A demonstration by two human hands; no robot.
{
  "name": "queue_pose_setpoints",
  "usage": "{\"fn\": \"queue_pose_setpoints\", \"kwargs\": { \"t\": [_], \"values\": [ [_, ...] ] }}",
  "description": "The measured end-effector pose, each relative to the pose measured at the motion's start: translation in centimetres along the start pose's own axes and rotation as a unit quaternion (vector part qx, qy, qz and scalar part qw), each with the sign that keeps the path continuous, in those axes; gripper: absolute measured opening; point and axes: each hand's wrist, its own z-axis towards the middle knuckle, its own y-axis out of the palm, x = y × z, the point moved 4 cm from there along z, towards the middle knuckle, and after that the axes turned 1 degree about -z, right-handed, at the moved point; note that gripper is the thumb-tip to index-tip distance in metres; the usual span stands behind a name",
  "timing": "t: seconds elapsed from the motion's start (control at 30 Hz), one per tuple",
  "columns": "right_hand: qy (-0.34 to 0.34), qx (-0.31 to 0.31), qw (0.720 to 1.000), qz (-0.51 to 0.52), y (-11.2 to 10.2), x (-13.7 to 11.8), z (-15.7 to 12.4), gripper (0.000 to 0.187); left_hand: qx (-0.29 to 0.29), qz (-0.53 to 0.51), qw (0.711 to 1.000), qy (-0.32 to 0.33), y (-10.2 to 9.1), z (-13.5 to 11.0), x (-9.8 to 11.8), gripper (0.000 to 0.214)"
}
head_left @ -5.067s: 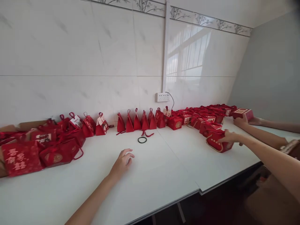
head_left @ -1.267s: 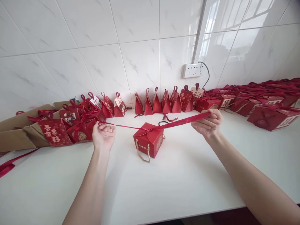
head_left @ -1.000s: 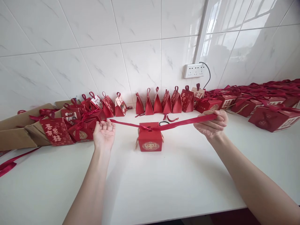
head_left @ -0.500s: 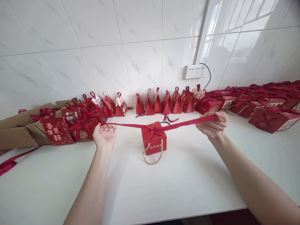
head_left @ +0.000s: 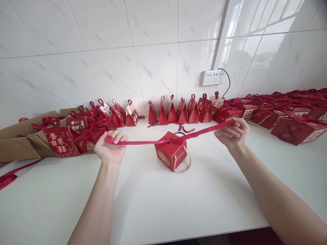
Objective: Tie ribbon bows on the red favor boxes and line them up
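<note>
A red gift box (head_left: 167, 153) with gold lettering stands on the white table in front of me, turned at an angle. Its twisted cream rope handle (head_left: 189, 162) hangs down on the right side. Through the top of the box runs a red ribbon (head_left: 204, 130), pulled taut to both sides. My left hand (head_left: 111, 144) is closed on the left end, a ring on one finger. The other end is pinched in my right hand (head_left: 232, 132), held a little higher. Neither hand touches the box.
Several small triangular red boxes (head_left: 182, 111) line the tiled wall. More boxes (head_left: 62, 141) and brown cardboard (head_left: 20, 148) lie at left, near a loose ribbon (head_left: 9, 177). Many ribboned boxes (head_left: 297, 129) fill the right. A power strip (head_left: 212, 78) is on the wall.
The box has rotated, so its rope handle now points to the right instead of towards me. My left hand has shifted slightly left and down, its ribbon end now showing across the fingers.
</note>
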Motion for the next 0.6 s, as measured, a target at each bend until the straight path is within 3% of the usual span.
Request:
{"fn": "queue_pose_setpoints", "kwargs": {
  "t": [0.1, 0.2, 0.27, 0.33, 0.4, 0.47, 0.53, 0.6],
  "values": [
    [0.013, 0.007, 0.998, -0.056, -0.5, 0.2, 0.4, 0.048, -0.006, 0.062, 0.997, -0.047, -0.1, 0.1, -0.8, 0.031],
    [0.060, 0.070, 0.990, -0.103, -1.1, 1.1, 1.1, 0.045, 0.022, 0.187, 0.979, -0.085, -0.7, 0.5, -2.1, 0.033],
    [0.061, 0.134, 0.978, -0.147, -1.2, 1.8, 1.3, 0.037, 0.037, 0.319, 0.946, -0.045, -1.0, 0.6, -2.8, 0.032],
    [0.030, 0.156, 0.963, -0.220, -0.4, 2.3, 1.1, 0.025, 0.002, 0.445, 0.896, 0.010, -0.7, 0.2, -3.7, 0.024],
    [0.019, 0.087, 0.950, -0.299, 1.5, 3.0, 0.5, 0.022, -0.073, 0.535, 0.842, 0.014, 0.0, -0.7, -5.1, 0.018],
    [0.052, -0.052, 0.937, -0.340, 4.1, 4.2, -0.7, 0.028, -0.135, 0.575, 0.806, -0.028, 0.4, -1.7, -6.5, 0.018],
    [0.101, -0.157, 0.916, -0.354, 6.2, 5.4, -2.2, 0.033, -0.173, 0.576, 0.796, -0.064, 0.7, -2.5, -7.3, 0.019],
    [0.130, -0.193, 0.901, -0.366, 7.4, 6.0, -3.2, 0.035, -0.202, 0.566, 0.794, -0.091, 0.8, -3.1, -7.8, 0.022]
  ]
}}
